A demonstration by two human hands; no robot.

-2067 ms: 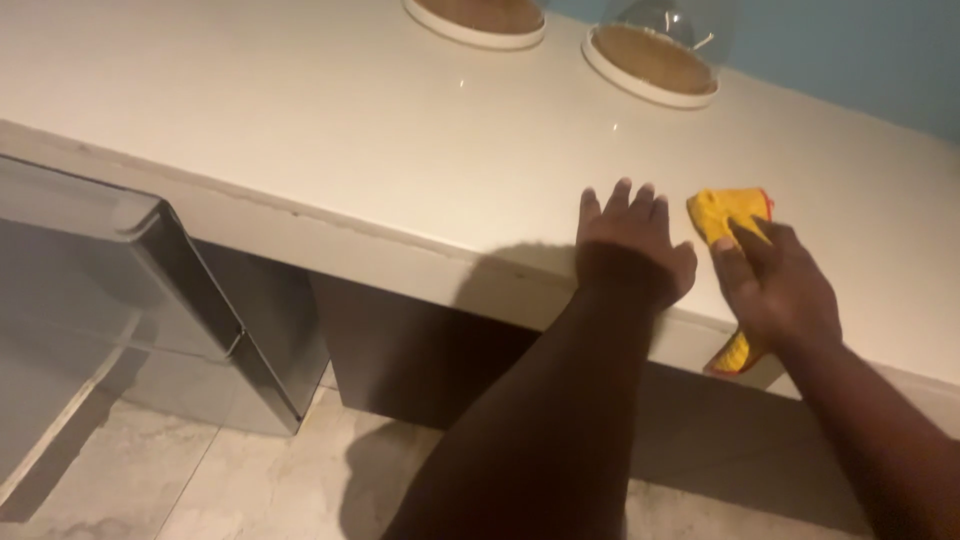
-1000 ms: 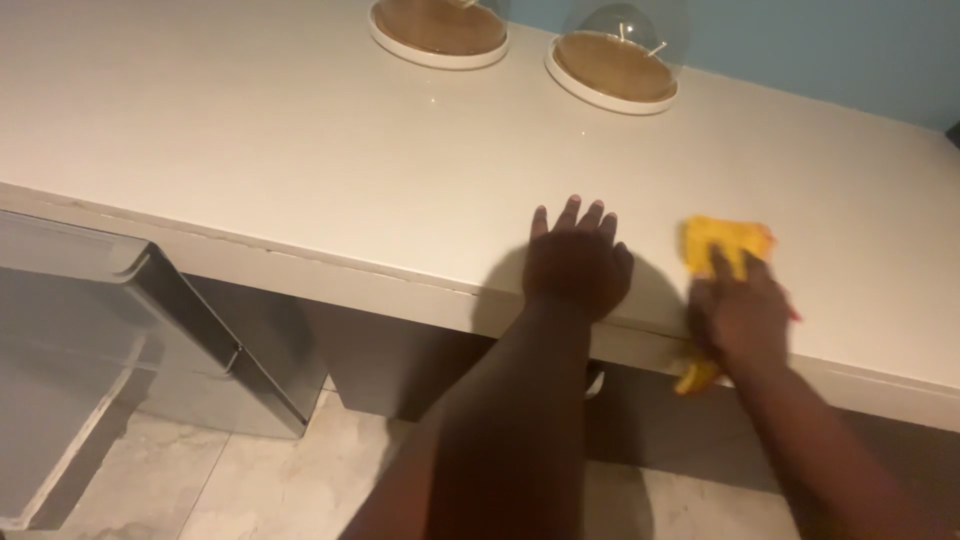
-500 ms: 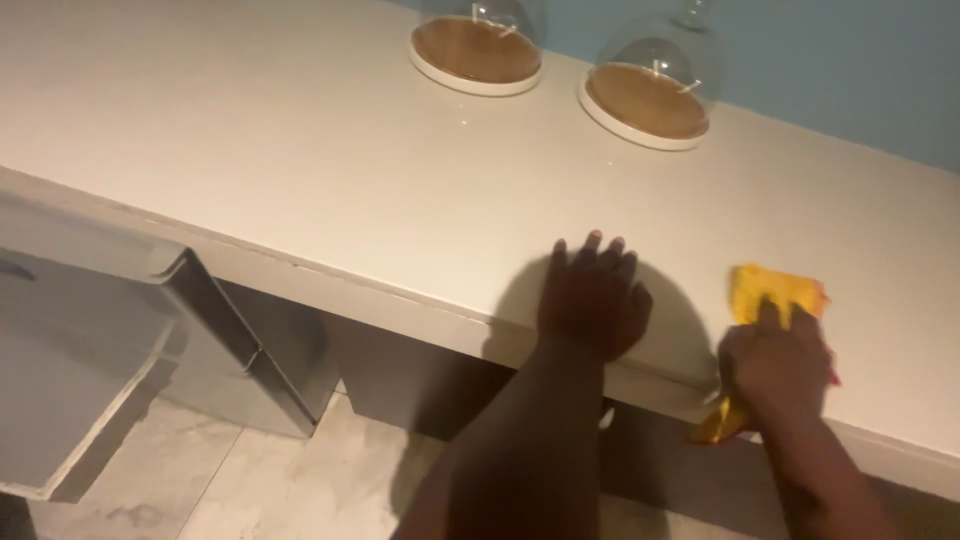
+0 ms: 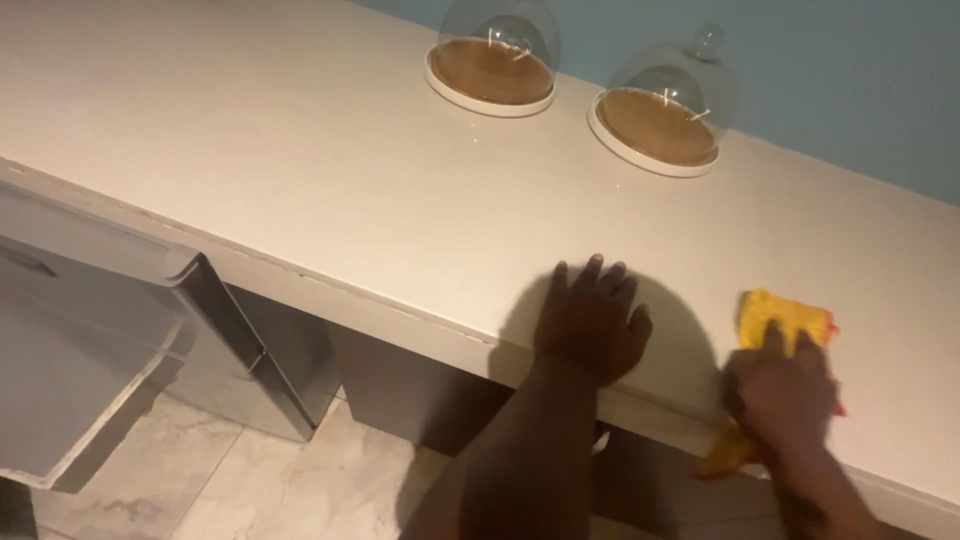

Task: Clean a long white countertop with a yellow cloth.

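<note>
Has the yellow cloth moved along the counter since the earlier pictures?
Yes. The yellow cloth slid rightward, away from the planted left hand.

Bare forearms, no sleeves, no gloves

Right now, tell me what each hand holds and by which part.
The right hand presses the yellow cloth at its middle against the white countertop. The left hand holds nothing, lying flat.

Soft yellow cloth (image 4: pixel 785 317) on smooth, glossy countertop (image 4: pixel 300 170); 2 clear glass domes (image 4: pixel 497 40) over wooden bases.
</note>
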